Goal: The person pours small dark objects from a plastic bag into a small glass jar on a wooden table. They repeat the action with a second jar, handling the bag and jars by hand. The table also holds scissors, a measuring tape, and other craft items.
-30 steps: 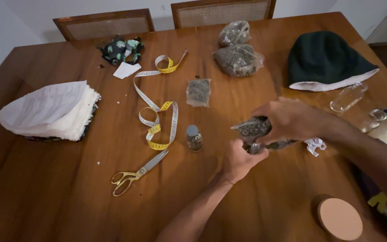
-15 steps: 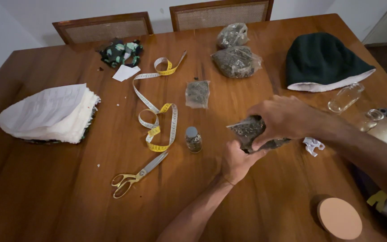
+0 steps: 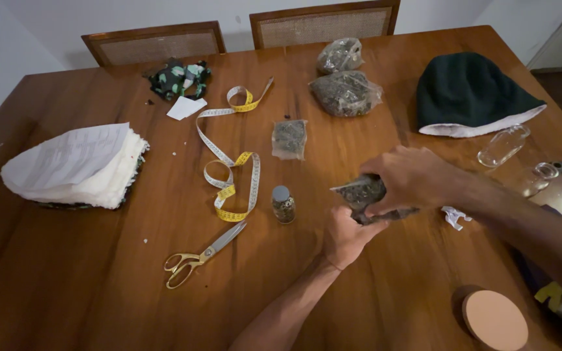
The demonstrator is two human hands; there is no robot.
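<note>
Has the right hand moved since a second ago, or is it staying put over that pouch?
Yes, slightly. The right hand, gripping the pouch, has drifted left, toward the small capped jar, which has not moved on the table.

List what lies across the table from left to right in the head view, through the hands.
Folded white cloth stack → gold scissors → small capped jar → left hand → right hand holding a bag of dried bits → clear glass bottle.

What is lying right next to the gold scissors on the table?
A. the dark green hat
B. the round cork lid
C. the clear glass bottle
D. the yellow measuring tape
D: the scissors lie with their blade tips just below the looped end of the yellow measuring tape, while the other things sit across the table.
</note>
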